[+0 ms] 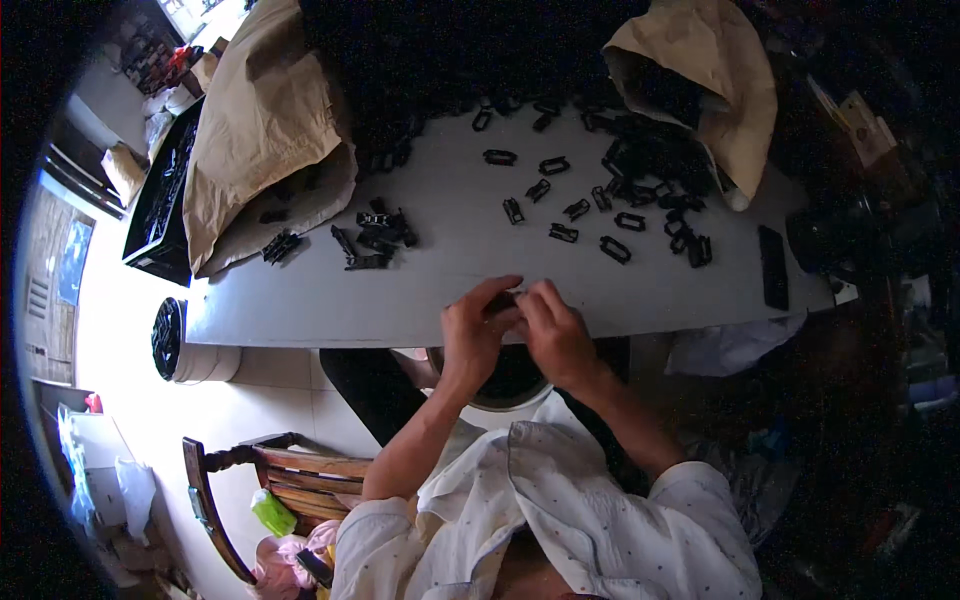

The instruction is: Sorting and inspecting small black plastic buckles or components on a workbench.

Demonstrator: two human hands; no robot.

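Observation:
My left hand [474,332] and my right hand [556,338] meet above the near edge of the grey table [300,300]. The fingertips of both are pressed together in a pinch; whatever is between them is hidden by the fingers. Beyond them lie several loose black plastic frame-like pieces, one of them a small oblong frame [615,249] with an open middle. A larger heap of black pieces [650,150] spreads at the back right. To the left sits a small pile of black clips [377,240], with a smaller bunch [282,246] beside it.
Brown paper bags stand at left [265,140] and right [745,90], their mouths toward the pieces. A black crate [150,245], a bucket [205,358] and a wooden chair [310,480] are left. A flat black slab [772,266] lies right. Below the table edge is a round basin [515,400].

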